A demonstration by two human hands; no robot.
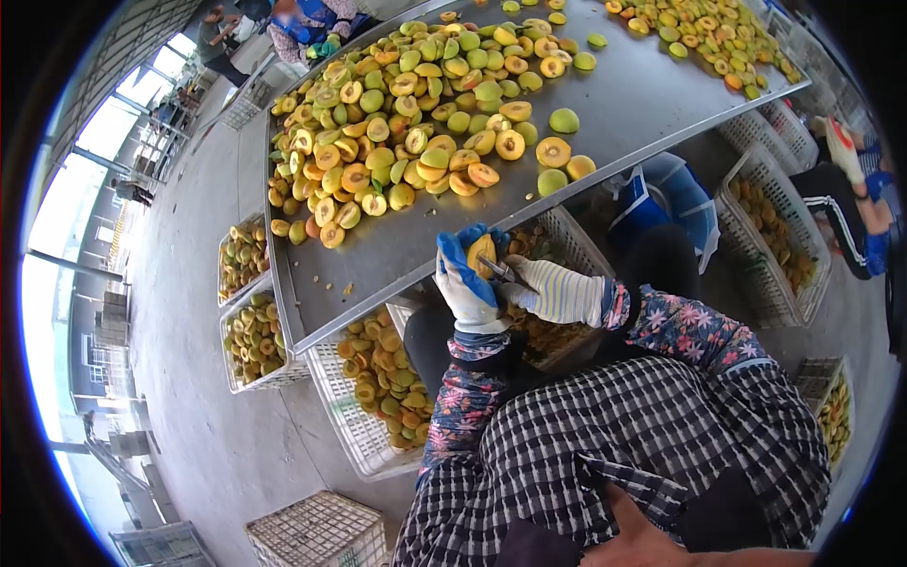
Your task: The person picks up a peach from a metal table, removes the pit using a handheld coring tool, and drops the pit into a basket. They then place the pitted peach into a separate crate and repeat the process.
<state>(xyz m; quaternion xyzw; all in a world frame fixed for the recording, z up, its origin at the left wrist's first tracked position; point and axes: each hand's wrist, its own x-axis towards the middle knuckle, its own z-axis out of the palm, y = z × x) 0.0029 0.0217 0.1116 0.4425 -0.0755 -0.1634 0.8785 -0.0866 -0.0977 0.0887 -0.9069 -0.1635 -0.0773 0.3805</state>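
My left hand (470, 281), in a white and blue glove, is closed around a yellow peach half (482, 256), its cut side facing my right hand. In a striped glove, my right hand (553, 289) grips a narrow metal tool (498, 269), its tip against the cut flesh; the tool's exact kind is partly hidden by the fingers. Both hands are just off the near edge of a metal table (416, 248), above a crate of fruit pieces (543, 335). Halved peaches (378, 156) with green and yellow skin are heaped on the table.
Crates of fruit (383, 378) stand below the table, left and right (775, 227). A blue container (666, 203) is under the table edge. An upturned crate (316, 529) sits on the floor. Another person's bare hand (633, 539) touches my checked apron. A co-worker (312, 28) stands beyond the table.
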